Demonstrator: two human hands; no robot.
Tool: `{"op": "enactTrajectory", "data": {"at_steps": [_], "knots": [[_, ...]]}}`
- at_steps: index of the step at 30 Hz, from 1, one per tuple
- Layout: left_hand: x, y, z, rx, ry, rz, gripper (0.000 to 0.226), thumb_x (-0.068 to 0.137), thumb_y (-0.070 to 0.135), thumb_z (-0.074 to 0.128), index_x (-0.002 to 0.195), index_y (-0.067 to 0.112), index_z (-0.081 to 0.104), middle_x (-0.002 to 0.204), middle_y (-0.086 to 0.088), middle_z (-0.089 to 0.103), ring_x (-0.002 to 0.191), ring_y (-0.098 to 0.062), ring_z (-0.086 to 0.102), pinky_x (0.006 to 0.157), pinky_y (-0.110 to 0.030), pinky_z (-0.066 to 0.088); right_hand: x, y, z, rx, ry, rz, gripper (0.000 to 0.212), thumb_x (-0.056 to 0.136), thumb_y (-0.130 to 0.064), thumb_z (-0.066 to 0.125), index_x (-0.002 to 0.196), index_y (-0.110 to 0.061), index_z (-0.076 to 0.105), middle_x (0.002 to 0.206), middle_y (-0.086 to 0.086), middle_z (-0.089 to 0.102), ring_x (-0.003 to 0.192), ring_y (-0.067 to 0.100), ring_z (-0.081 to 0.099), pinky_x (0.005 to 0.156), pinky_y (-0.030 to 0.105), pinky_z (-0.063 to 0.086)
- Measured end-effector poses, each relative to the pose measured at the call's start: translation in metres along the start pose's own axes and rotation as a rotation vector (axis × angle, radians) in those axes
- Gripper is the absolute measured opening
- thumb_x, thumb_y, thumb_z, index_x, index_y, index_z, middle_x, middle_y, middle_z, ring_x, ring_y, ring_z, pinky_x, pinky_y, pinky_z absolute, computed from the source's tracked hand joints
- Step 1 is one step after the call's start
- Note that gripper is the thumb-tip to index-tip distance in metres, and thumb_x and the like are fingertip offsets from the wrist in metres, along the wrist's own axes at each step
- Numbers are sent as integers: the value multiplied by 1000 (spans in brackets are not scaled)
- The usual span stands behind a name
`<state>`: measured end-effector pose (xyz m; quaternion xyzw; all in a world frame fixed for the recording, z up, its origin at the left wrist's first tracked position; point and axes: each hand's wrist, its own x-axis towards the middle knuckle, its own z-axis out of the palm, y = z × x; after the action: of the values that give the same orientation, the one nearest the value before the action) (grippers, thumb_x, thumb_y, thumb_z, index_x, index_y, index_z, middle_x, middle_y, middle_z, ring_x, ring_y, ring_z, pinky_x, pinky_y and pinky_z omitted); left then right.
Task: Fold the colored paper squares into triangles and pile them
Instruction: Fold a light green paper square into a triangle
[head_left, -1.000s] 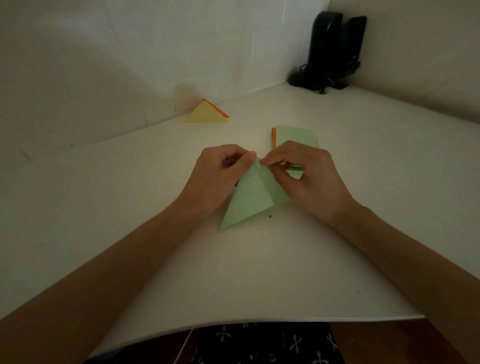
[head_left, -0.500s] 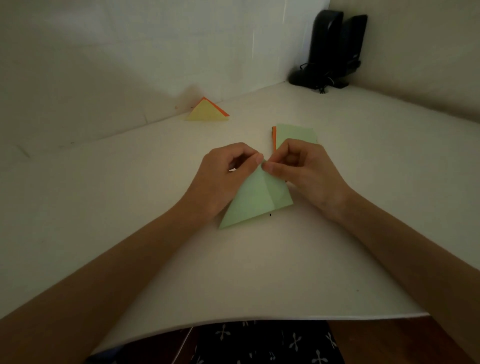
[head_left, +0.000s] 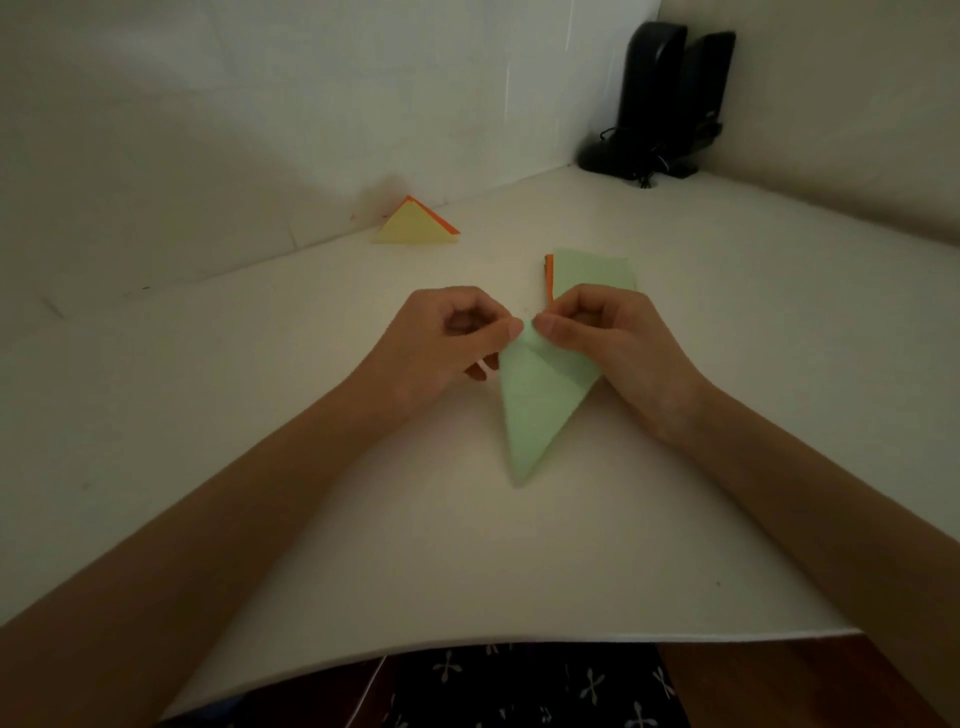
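If pinched corners slide apart during creasing, green paper (head_left: 535, 415) folds skewed; cause: thin sheet, grip only at tip. Left hand (head_left: 441, 348) and right hand (head_left: 618, 343) both pinch its top corner, thumb against forefinger. Sheet runs from that pinch toward near table (head_left: 519, 561) edge, mid-table. Unfolded stack (head_left: 592, 270) just behind right hand; folded triangles (head_left: 413, 228) by far edge.

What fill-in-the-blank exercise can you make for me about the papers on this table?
The left hand and the right hand both pinch a ____ sheet of paper.
The topmost folded triangle is ____.
At the left side of the unfolded stack an ____ edge shows.
Missing words: green, yellow, orange.
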<state>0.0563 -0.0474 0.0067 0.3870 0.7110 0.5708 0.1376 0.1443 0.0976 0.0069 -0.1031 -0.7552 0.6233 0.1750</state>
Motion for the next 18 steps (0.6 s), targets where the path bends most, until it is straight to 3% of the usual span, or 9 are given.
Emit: {"op": "enactTrajectory", "data": {"at_steps": [3,5,8,12,18], "knots": [[-3,0,-1,-4,-42,-69,5,87,8,63,82,9,64,56,5,64,53,-5,61,51,-20,50,0,0,1,11,-6,14,7,84,-9,66,81,-12,61,79,12,66,68,12,59,65,22,47],[-1,-1,-1,-80,40,-104,7,87,7,62,81,9,62,57,4,65,54,-7,63,49,-18,49,1,1,0,15,6,42,10,83,-12,68,88,-13,60,88,14,68,74,16,62,70,27,50],[1,-2,-5,-213,154,-130,7,88,6,61,83,10,62,60,3,67,58,-8,65,51,-17,49,2,1,-3,63,42,83,11,83,-6,67,92,-9,61,85,11,66,73,20,62,69,34,50],[2,-1,-8,-347,92,-202,13,88,1,58,86,13,63,65,0,69,62,-11,67,53,-19,50,3,1,-6,170,30,85,9,85,-3,63,91,-10,62,79,8,66,65,17,60,56,23,48],[4,1,-10,-396,79,-241,20,88,-1,54,82,17,61,65,0,66,61,-11,64,52,-20,49,4,2,-8,330,-59,65,17,89,3,54,95,-11,61,78,2,67,65,10,64,56,19,49]]}}
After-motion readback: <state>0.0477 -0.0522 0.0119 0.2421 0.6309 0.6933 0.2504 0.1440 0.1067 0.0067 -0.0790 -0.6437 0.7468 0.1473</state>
